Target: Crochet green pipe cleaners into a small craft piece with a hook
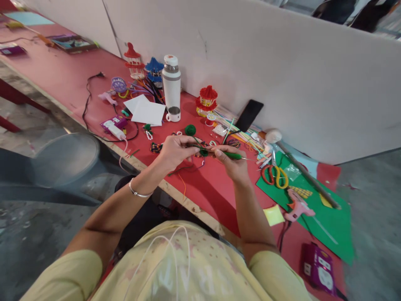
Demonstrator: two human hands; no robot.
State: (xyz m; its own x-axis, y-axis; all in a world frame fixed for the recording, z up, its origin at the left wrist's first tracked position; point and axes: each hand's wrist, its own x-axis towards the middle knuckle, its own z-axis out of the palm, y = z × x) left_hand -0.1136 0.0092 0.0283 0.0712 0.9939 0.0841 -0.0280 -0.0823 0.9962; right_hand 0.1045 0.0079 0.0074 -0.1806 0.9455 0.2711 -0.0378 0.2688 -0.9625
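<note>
My right hand [233, 163] is closed on a crochet hook [232, 155] with a green handle, its metal end pointing right. Pinched in my left hand [178, 150] is a small piece of dark green crochet work [203, 152], close to the fingertips of my right hand. A ball of green yarn [190, 130] lies on the table just beyond my left hand. Loose dark strands hang below the work. Dark multicoloured beaded pieces [156, 147] lie beside and partly behind my left hand.
A white flask [171, 90], white paper [148, 113] and a phone [249, 115] stand or lie behind my hands. To the right are scissors [275, 176], a pink glue gun [297, 207] and a stick [307, 173] on green sheet [332, 230]. A grey stool [65, 156] stands left.
</note>
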